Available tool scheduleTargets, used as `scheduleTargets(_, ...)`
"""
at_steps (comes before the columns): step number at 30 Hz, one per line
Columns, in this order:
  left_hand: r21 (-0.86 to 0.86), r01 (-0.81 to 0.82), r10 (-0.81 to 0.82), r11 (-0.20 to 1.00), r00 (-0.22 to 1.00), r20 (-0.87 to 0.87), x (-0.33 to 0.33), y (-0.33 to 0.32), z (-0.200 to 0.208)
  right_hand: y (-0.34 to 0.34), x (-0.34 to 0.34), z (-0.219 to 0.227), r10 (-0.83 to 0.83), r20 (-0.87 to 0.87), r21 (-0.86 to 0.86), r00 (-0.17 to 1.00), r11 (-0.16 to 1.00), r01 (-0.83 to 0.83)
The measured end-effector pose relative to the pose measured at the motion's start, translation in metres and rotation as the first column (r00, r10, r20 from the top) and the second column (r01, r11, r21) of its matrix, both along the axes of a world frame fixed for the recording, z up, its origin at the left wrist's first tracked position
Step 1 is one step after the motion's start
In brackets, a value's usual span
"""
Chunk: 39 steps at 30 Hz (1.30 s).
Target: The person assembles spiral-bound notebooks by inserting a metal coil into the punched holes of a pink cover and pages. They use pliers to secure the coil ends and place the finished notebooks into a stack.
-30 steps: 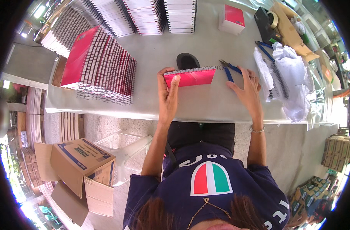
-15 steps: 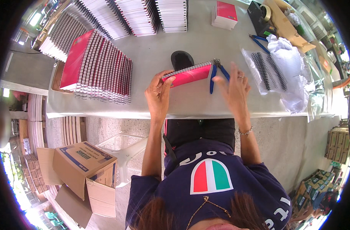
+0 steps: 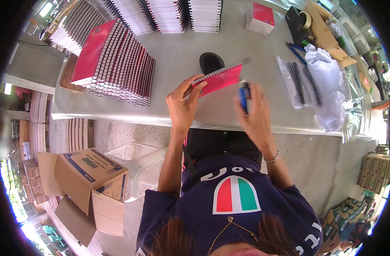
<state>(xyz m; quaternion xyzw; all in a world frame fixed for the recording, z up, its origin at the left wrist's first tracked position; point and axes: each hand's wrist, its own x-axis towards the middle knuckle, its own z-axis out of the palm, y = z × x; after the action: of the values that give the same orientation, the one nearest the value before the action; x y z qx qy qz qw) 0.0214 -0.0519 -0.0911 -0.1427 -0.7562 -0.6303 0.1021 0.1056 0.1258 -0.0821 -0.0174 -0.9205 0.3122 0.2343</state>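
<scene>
My left hand (image 3: 181,100) pinches the left end of a red spiral notebook (image 3: 222,81) between thumb and fingers, tilted above the grey table. Its dark coil (image 3: 246,61) runs along the far edge and sticks out past the right end. Just right of the notebook, my right hand (image 3: 258,112) closes round blue-handled pliers (image 3: 244,98), whose jaws are blurred and apart from the coil. Behind the notebook lies a black oval thing (image 3: 211,62), partly covered by it.
Stacked red spiral notebooks (image 3: 118,64) stand at left, more rows behind. Rightward are a small red-topped stack (image 3: 260,19), a black tape dispenser (image 3: 298,25), a second blue-handled tool (image 3: 295,51) and loose black coils (image 3: 304,83) on plastic. An open cardboard box (image 3: 90,168) sits below left.
The pliers, at the coil's end before with my right hand spread beside them, are now in that hand, nearer me. The coil's right end now shows sticking out. The view has shifted slightly.
</scene>
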Motion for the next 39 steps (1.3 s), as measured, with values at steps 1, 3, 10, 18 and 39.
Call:
scheduleTargets(1, 0.002, 0.005, -0.005, 1.000, 1.000, -0.010, 0.000, 0.001, 0.000, -0.012, 0.000, 0.004, 0.058, 0.019, -0.008, 0.998, 0.998, -0.058)
scheduleTargets(3, -0.018, -0.001, 0.001, 1.000, 1.000, 0.002, 0.002, 0.000, 0.001, -0.031, -0.003, 0.012, 0.127, 0.024, -0.007, 0.992, 0.992, -0.127)
scheduleTargets(10, -0.047, -0.031, 0.028, 0.998, 0.997, -0.069, 0.003, -0.002, -0.009, -0.051, -0.013, 0.008, 0.113, 0.037, 0.034, 0.993, 0.993, -0.114)
scheduleTargets(18, -0.163, -0.099, 0.060, 0.982, 0.971, -0.229, 0.006, -0.001, -0.009, -0.046, -0.015, 0.008, 0.371, 0.283, -0.474, 0.884, 0.856, -0.208)
scheduleTargets(39, 0.203, -0.476, 0.518, 0.856, 0.783, -0.344, -0.053, -0.144, 0.175, 0.108, -0.042, -0.016, -0.143, 0.159, 0.247, 0.977, 0.964, 0.101)
